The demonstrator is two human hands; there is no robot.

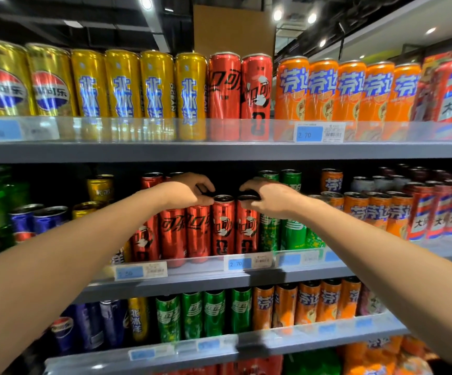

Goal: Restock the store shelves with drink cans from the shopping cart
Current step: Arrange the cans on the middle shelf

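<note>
Both arms reach into the middle shelf (219, 280), where a row of red cola cans stands upright at the front. My left hand (189, 192) curls its fingers over the black top rim of one red can (200, 234). My right hand (270, 197) grips the black top of another red can (246, 231). Between the two hands stands a third red can (223, 226) with its silver lid showing, touched by neither hand. The shopping cart is out of view.
Green cans (292, 234) stand right of the red ones, orange cans (376, 212) further right, blue cans (40, 220) to the left. The top shelf (219, 151) holds gold, red and orange cans; the lower shelf (246, 345) blue, green and orange ones. Price tags line the rails.
</note>
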